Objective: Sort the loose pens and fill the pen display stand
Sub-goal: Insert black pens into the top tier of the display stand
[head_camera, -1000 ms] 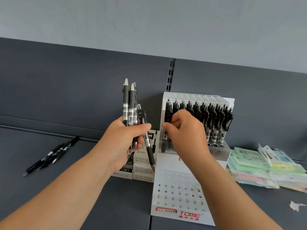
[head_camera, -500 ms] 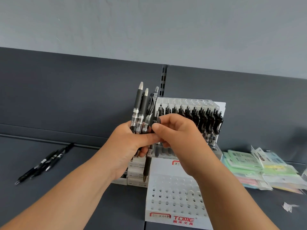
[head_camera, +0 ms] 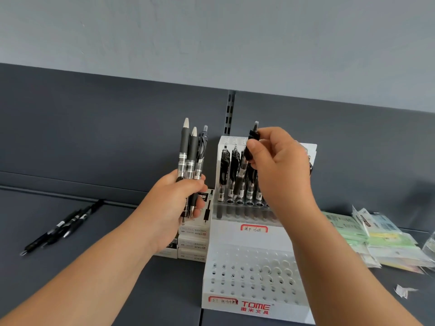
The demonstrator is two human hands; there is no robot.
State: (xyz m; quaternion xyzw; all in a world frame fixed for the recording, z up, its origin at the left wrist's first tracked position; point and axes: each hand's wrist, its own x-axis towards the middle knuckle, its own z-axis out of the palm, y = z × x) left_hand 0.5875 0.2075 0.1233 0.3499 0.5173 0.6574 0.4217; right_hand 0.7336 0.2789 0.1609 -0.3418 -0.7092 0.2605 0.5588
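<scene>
My left hand (head_camera: 174,205) grips a bunch of three black pens (head_camera: 191,158) upright, just left of the white tiered pen display stand (head_camera: 254,252). My right hand (head_camera: 280,165) pinches a single black pen (head_camera: 250,149) by its upper end, held upright over the stand's upper tier. That tier carries a row of several black pens (head_camera: 231,175); my right hand hides the row's right part. The stand's lower tier (head_camera: 253,278) shows many open holes with no pens in them.
Several loose black pens (head_camera: 63,225) lie on the dark shelf at the left. Stacked white pen boxes (head_camera: 193,241) stand between my left hand and the stand. A pile of pastel packets (head_camera: 376,241) lies at the right, with a paper scrap (head_camera: 403,290) in front.
My right hand has pulled one pen out of the bunch in my left hand and carried it right and up, over the stand's upper tier. The left hand's bunch stays upright.
</scene>
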